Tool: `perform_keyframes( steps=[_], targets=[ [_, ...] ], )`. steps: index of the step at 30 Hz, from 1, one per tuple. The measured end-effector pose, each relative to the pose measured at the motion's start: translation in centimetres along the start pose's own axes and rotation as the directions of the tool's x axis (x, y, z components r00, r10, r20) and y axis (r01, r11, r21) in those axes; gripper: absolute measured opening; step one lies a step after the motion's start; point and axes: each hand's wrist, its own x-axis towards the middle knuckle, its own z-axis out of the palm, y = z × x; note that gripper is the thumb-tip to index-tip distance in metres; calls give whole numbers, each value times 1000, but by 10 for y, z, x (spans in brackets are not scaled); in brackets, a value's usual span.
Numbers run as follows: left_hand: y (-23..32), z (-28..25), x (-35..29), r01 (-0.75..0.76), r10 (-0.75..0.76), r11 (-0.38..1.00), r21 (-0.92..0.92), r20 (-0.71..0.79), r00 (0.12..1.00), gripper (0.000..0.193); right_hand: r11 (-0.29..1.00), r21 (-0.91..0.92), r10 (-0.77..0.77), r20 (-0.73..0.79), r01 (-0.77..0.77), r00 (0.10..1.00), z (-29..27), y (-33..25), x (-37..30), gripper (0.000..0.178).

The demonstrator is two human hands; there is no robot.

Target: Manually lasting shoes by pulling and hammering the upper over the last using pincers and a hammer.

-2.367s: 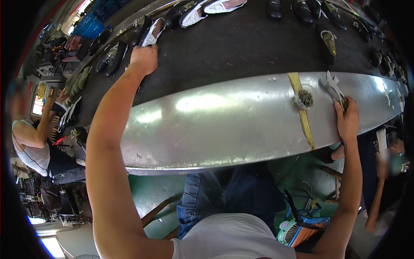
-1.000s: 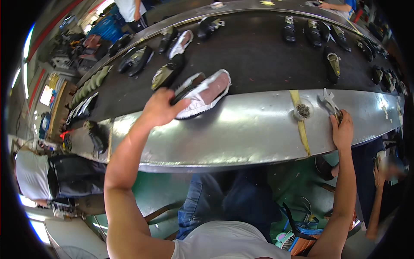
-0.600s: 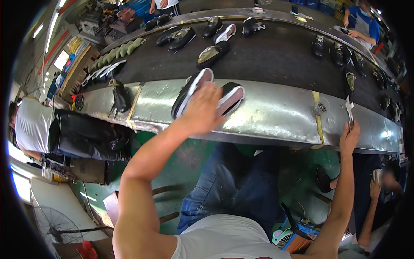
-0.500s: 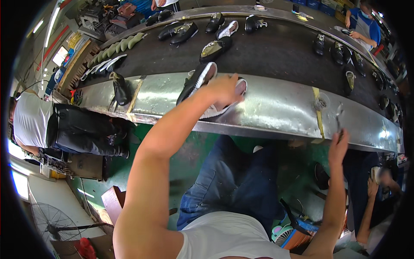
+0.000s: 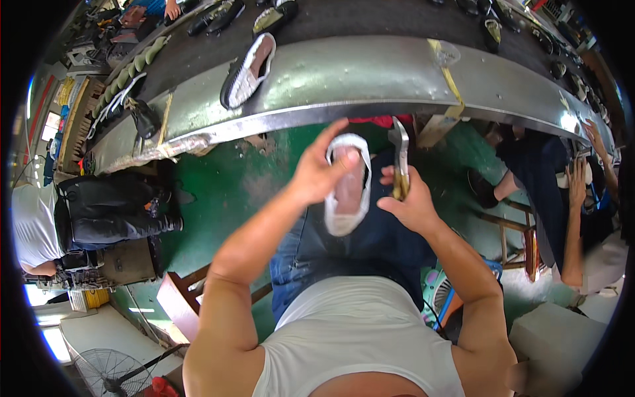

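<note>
My left hand (image 5: 317, 173) holds an unfinished shoe (image 5: 348, 197) over my lap, thumb pressed on its sole side and fingers around its far end. A white edge wraps a brownish-pink insole there. Just to the right, my right hand (image 5: 418, 206) grips metal pliers (image 5: 400, 149) with brass-coloured handles, their head pointing away from me. The pliers are apart from the shoe. On the metal ledge beyond lies another unfinished shoe (image 5: 250, 73), black with a white edge, sole side up.
A metal ledge (image 5: 357, 73) runs along a dark conveyor belt (image 5: 357, 16) bearing several black shoes. One black shoe (image 5: 142, 119) stands at the ledge's left. People sit nearby: one in dark trousers (image 5: 109, 205) at left, another's hand (image 5: 577, 182) at right. A standing fan (image 5: 106, 367) is lower left.
My left hand has lifted one shoe off the ledge and brought it over my lap. My right hand has come left with the pliers, close to that shoe. The whole view has shifted.
</note>
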Motion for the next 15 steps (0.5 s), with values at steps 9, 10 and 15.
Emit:
perform_keyframes(
  steps=[9, 10, 15],
  targets=[
    [-88, 22, -68, 330, -214, 888, -319, 350, 912, 72, 968, -122, 245, 297, -218, 923, 9, 54, -28, 44],
    [-86, 26, -67, 332, -221, 889, -315, 341, 914, 69, 961, -257, 155, 195, -102, 968, 14, 41, -27, 43],
    [-90, 47, -66, 283, -266, 959, -16, 296, 918, 58, 761, -453, -309, 376, 464, 874, 7, 2, 2, 38]
  ],
)
